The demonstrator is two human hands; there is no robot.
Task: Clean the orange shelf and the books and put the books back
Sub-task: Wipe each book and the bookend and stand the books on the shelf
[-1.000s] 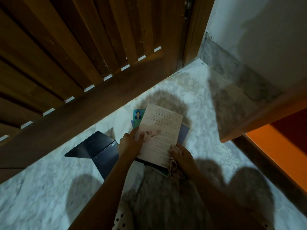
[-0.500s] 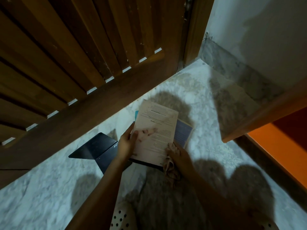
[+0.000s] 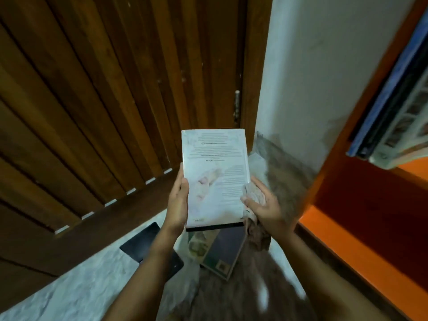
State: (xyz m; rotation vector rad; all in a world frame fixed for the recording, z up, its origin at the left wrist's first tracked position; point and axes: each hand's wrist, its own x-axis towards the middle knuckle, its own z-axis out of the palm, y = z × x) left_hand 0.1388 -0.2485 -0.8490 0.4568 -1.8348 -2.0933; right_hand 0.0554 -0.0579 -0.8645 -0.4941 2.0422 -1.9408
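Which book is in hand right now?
The white book: left hand grips its left edge, right hand, holding a cloth, touches its right. The dark book lies on the floor below.

Only the person's arms and hands show from here. The left forearm (image 3: 143, 274) is bare along all of its visible length, slim and narrowing towards the wrist. The left hand (image 3: 177, 205) is bare as well, with slender fingers. The nails are too dim to make out. The right forearm (image 3: 312, 262) is likewise bare, and its lower stretch is smeared by blur. The right hand (image 3: 264, 207) is bare too. Both arms lie in dull, shadowed light. What is worn higher up cannot be told.
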